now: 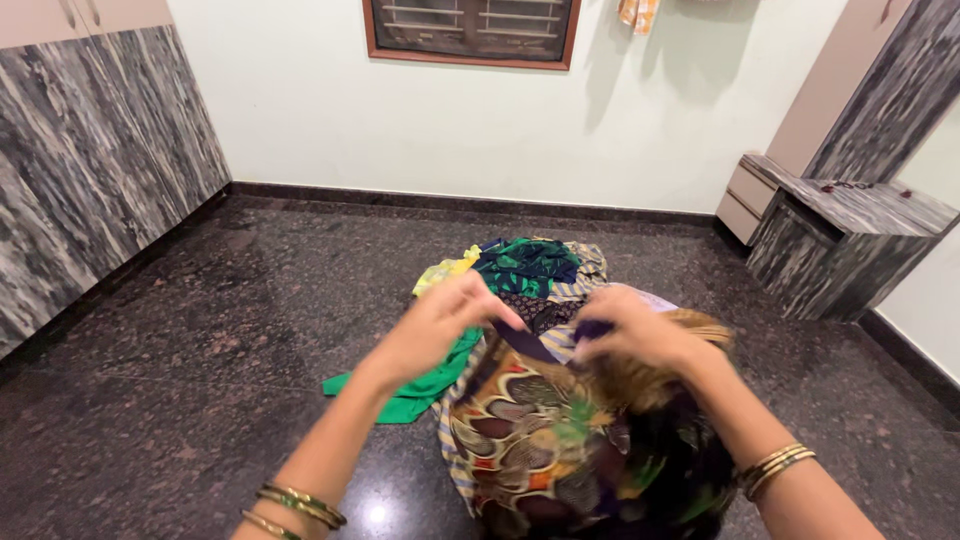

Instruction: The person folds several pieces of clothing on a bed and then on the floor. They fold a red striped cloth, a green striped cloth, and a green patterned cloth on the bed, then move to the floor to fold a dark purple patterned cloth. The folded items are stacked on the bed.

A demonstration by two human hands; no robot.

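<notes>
Dark polished stone floor (200, 380) bearing a heap of clothes (525, 275), with a green cloth (420, 385) spread at its left edge. Nearer, a brown patterned garment (530, 440) is pinched at its top edge by the left hand (440, 320) and right hand (625, 330), both closed on it; grips set evenly apart would likely keep it flat. No packages or labels visible.

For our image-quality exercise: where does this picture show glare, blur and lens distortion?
Head view: a glare spot on the polished floor; motion blur on the right hand and patterned cloth; wide-angle bending tilts the cabinet edges.
</notes>
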